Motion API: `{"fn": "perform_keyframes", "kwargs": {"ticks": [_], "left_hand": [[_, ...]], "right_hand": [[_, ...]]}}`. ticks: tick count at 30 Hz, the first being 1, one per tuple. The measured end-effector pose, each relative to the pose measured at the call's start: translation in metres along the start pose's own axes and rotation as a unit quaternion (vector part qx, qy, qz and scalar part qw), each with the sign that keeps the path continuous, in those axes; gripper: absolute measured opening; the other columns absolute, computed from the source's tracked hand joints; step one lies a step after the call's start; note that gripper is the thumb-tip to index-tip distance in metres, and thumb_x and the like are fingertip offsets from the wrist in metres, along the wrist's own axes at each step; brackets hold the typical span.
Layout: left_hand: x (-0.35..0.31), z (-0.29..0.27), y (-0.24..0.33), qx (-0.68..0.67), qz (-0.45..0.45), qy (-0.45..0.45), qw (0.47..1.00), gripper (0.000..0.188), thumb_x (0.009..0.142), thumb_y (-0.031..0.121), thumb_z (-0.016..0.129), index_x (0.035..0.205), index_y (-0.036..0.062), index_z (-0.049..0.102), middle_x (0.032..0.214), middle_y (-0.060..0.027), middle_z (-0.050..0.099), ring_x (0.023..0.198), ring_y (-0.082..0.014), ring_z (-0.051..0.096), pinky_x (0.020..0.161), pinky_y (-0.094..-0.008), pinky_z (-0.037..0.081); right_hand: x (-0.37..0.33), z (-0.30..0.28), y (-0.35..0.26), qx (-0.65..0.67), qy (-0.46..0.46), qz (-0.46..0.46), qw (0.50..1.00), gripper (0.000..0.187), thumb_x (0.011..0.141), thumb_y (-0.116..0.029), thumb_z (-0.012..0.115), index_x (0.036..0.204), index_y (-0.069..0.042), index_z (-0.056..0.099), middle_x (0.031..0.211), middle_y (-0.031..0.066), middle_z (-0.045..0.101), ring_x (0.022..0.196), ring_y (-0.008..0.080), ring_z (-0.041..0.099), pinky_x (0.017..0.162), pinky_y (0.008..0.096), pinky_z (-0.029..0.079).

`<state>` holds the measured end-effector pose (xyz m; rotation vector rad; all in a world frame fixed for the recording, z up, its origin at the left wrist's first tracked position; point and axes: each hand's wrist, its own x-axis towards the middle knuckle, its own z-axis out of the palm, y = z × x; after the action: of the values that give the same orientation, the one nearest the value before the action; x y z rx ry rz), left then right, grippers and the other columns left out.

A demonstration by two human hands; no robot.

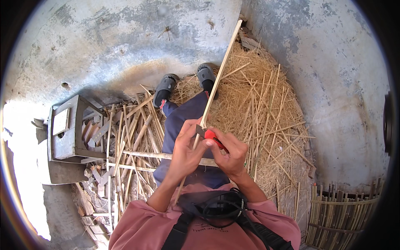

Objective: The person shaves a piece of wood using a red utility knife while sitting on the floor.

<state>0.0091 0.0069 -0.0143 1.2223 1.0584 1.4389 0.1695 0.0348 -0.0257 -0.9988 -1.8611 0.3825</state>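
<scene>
A long pale bamboo strip (222,68) slants from the far wall corner down to my hands, and its thinner lower end passes toward my lap. My left hand (185,152) is closed around the strip, with the thumb pressed along it. In my right hand (233,155) is a red-handled knife (211,135) with black on its grip. A short dark blade meets the strip where a shaving curls up between my hands. My right thumb lies near the left one. Part of the knife's grip is hidden by my fingers.
A bamboo pole (160,155) lies across my thighs. Straw and loose shavings (235,100) cover the floor, with split bamboo (135,129) to the left. A wooden box frame (75,127) stands at the left wall, and a stick basket (341,216) at lower right.
</scene>
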Motion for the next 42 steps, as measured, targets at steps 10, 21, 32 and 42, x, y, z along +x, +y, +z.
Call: {"fn": "perform_keyframes", "kwargs": {"ticks": [10, 21, 32, 42], "left_hand": [[0.000, -0.005, -0.005, 0.044, 0.033, -0.011, 0.998, 0.051, 0.104, 0.024, 0.075, 0.144, -0.0027, 0.060, 0.138, -0.0097, 0.063, 0.109, -0.0115, 0.064, 0.092, -0.0296, 0.056], [-0.005, -0.004, 0.014, 0.097, -0.073, -0.022, 0.992, 0.032, 0.113, 0.017, 0.056, 0.137, -0.0034, 0.057, 0.101, -0.0123, 0.068, 0.091, -0.0157, 0.061, 0.082, -0.0349, 0.051], [-0.003, -0.008, 0.024, 0.259, -0.045, -0.040, 0.964, 0.026, 0.108, 0.009, 0.062, 0.125, -0.0056, 0.051, 0.091, -0.0224, 0.066, 0.076, -0.0376, 0.065, 0.069, -0.0408, 0.050], [-0.002, 0.002, 0.005, 0.226, 0.019, 0.017, 0.974, 0.024, 0.110, 0.016, 0.062, 0.124, -0.0030, 0.055, 0.080, -0.0171, 0.063, 0.065, -0.0291, 0.057, 0.060, -0.0392, 0.044]], "right_hand": [[0.001, 0.003, 0.001, -0.024, 0.014, -0.025, 0.999, 0.037, 0.088, -0.022, 0.086, 0.122, -0.010, 0.081, 0.072, 0.0031, 0.065, 0.055, 0.0184, 0.063, 0.050, 0.0343, 0.047], [0.017, -0.004, 0.007, -0.029, 0.019, -0.036, 0.999, 0.036, 0.084, -0.022, 0.088, 0.118, -0.012, 0.083, 0.072, 0.0034, 0.065, 0.055, 0.0192, 0.062, 0.050, 0.0348, 0.046], [0.028, -0.013, 0.016, -0.072, -0.020, -0.102, 0.992, 0.039, 0.082, -0.025, 0.088, 0.119, -0.016, 0.083, 0.069, 0.0006, 0.060, 0.054, 0.0189, 0.059, 0.049, 0.0340, 0.044], [0.020, -0.003, 0.006, -0.074, 0.005, -0.039, 0.996, 0.037, 0.083, -0.025, 0.088, 0.118, -0.015, 0.083, 0.070, 0.0015, 0.062, 0.053, 0.0178, 0.060, 0.049, 0.0347, 0.045]]}}
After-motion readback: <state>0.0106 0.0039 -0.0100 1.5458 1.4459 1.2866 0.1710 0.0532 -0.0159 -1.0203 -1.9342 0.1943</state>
